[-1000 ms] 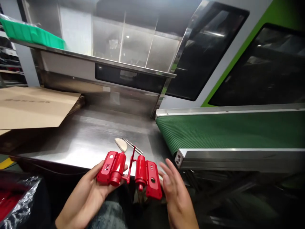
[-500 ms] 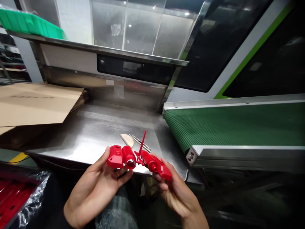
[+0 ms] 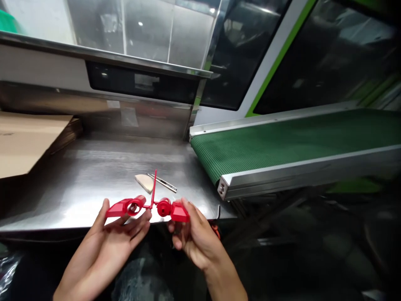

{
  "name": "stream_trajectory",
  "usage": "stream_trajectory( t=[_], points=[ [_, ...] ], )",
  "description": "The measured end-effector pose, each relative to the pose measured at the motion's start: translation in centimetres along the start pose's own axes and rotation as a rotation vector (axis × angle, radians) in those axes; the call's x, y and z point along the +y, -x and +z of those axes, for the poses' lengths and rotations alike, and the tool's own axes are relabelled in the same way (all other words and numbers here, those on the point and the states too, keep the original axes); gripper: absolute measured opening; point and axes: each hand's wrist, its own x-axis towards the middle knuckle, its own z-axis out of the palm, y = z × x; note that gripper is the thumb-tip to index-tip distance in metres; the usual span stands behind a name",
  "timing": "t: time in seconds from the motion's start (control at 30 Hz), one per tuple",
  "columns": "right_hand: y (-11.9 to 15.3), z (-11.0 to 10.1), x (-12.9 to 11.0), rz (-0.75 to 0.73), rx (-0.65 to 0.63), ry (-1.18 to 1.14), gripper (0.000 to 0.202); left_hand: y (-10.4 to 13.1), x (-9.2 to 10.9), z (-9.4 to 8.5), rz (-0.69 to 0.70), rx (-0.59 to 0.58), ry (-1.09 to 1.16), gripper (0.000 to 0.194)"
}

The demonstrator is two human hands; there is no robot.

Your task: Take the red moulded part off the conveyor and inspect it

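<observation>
A red moulded plastic piece (image 3: 147,206), two shells joined by a thin sprue that sticks up between them, is held edge-on over the near edge of the steel table (image 3: 78,184). My left hand (image 3: 115,234) supports the left shell with thumb and fingers. My right hand (image 3: 194,236) grips the right shell.
On the table just beyond lie a small beige scrap (image 3: 144,182) and a thin metal tool (image 3: 163,182). A green conveyor belt (image 3: 282,140) with a metal frame ends at the right. Flat cardboard (image 3: 25,140) lies at the left. A machine housing with dark windows rises behind.
My right hand, open beside the piece at first, has taken hold of the right shell. Both hands tilted the piece from face-up to edge-on. The view swung right and down.
</observation>
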Motion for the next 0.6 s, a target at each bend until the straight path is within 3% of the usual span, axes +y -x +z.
stream_trajectory(
  t=[0.1, 0.23, 0.4, 0.5, 0.6],
  points=[
    [0.5, 0.4, 0.2, -0.073, 0.009, 0.054, 0.037, -0.9, -0.3, -1.0, 0.007, 0.033, -0.023, 0.052],
    [1.8, 1.0, 0.2, -0.226, 0.024, 0.113, 0.043, -1.8, -0.6, -2.6, 0.000, -0.050, 0.009, 0.051],
    [3.4, 1.7, -0.1, -0.243, -0.188, 0.024, 0.068, -2.3, -0.7, -4.6, -0.067, -0.129, 0.034, 0.055],
    [4.1, 2.2, -0.2, -0.264, -0.321, -0.114, 0.094, -1.9, -1.1, -4.4, -0.083, -0.138, 0.023, 0.054],
    [4.6, 2.6, -0.1, -0.239, -0.348, -0.194, 0.111, -1.0, -1.8, -3.4, -0.074, -0.128, 0.007, 0.053]
  ],
)
